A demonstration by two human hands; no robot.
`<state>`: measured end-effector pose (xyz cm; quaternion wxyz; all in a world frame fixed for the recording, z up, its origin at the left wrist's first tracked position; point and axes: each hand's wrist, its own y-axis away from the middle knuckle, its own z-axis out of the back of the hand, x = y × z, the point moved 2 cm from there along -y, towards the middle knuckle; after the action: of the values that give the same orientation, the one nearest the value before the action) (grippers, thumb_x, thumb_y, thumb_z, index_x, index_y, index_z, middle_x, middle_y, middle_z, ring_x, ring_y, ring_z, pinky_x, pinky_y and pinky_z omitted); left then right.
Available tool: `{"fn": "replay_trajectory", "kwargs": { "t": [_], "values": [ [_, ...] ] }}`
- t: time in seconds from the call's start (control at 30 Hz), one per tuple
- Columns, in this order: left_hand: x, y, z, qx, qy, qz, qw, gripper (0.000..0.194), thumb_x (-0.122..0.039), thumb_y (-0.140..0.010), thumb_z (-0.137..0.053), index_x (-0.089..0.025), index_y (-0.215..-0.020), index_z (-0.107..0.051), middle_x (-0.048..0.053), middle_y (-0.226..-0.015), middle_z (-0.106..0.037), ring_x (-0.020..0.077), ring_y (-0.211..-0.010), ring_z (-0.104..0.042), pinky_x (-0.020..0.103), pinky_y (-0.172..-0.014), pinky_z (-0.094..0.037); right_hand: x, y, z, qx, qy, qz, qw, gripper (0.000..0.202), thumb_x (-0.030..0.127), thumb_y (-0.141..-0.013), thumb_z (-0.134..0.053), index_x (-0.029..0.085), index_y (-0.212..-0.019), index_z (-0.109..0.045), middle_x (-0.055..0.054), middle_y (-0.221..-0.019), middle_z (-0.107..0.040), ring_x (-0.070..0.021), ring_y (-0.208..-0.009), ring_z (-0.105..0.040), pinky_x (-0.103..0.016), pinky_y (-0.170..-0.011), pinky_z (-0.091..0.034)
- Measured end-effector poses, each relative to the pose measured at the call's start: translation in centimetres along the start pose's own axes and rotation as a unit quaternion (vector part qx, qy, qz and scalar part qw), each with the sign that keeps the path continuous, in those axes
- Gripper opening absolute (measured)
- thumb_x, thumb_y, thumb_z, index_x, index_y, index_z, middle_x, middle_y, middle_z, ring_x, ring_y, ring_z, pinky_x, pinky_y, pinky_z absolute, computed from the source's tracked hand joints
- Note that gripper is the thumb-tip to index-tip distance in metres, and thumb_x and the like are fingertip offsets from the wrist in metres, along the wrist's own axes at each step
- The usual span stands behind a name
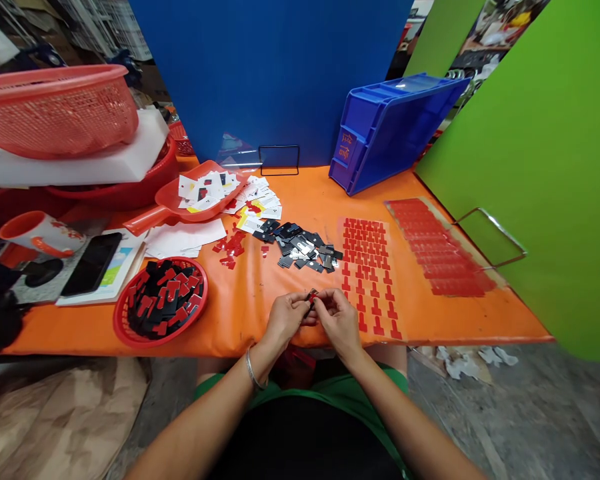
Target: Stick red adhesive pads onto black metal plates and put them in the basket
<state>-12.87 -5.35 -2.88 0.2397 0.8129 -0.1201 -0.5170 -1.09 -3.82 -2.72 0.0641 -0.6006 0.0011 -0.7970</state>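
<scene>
The wide orange-covered desk [280, 320] carries everything, and both grips meet just over its near edge, at the middle. Farthest beyond them stands a tall blue panel [270, 80], and up and to the right of them a blue plastic crate [380, 133] lies tipped on its side against a green board [540, 153]. Far off to the left a red mesh basket [55, 110] sits upturned on a white foam slab [130, 153]. To the right of the grips lie two clear sheets: the nearer sheet of red T-shaped stickers [367, 267] reaches right beside the right hand [337, 323], and the farther sheet of red strips [443, 250] lies well apart. Left of the left hand [285, 317] sits a round red basket [160, 300] filled with black pieces bearing red tabs. Beyond the grips is a loose heap of small black flat plates [300, 247], and farther back a red plastic scoop [190, 197] holds white paper backings. Between the two grips, fingertips of both hands are pressed together on one small black plate with a red sticker [313, 295], held just above the desk. The piece looks light, thin and stiff, so it likely needs only a gentle pinch by its edges; the sticker is probably soft and tacky, best gripped at a corner or its free end, keeping the adhesive face off the fingers. Its exact orientation is too small to make out.
</scene>
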Motion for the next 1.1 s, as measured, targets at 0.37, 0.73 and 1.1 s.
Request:
{"fn": "replay_trajectory", "kwargs": {
  "t": [0.37, 0.73, 1.1],
  "values": [
    [0.2, 0.0, 0.0, 0.012, 0.003, 0.006, 1.000, 0.008, -0.012, -0.079, -0.064, -0.009, -0.086, -0.068, 0.005, -0.064, -0.070, 0.0111, -0.053, -0.065, 0.022, -0.058, -0.055, 0.6, -1.3, 0.7, -0.038, 0.089, 0.058, 0.994, 0.013, 0.029, -0.084, -0.053, 0.021, -0.075, -0.057, -0.006, -0.090, -0.055, -0.0173, -0.080, -0.057, -0.029, -0.067, -0.050],
    [0.2, 0.1, -0.1, 0.018, -0.004, -0.011, 1.000, 0.015, -0.019, -0.075, -0.069, -0.009, -0.086, -0.068, 0.005, -0.065, -0.069, 0.0115, -0.055, -0.065, 0.022, -0.060, -0.055, 0.4, -1.4, 0.6, -0.033, 0.093, 0.041, 0.994, 0.015, 0.030, -0.082, -0.056, 0.020, -0.072, -0.056, -0.003, -0.078, -0.055, -0.0147, -0.067, -0.055, -0.027, -0.061, -0.048],
    [0.4, 0.3, 0.1, 0.032, 0.002, -0.030, 0.999, 0.029, -0.029, -0.067, -0.074, -0.008, -0.087, -0.069, 0.006, -0.070, -0.070, 0.0104, -0.056, -0.063, 0.024, -0.062, -0.054, -0.6, -2.0, 1.2, -0.020, 0.010, -0.049, 0.999, 0.043, 0.042, -0.068, -0.070, 0.020, -0.100, -0.053, 0.000, -0.079, -0.058, -0.0112, -0.053, -0.052, -0.026, -0.052, -0.046]
  ]
}}
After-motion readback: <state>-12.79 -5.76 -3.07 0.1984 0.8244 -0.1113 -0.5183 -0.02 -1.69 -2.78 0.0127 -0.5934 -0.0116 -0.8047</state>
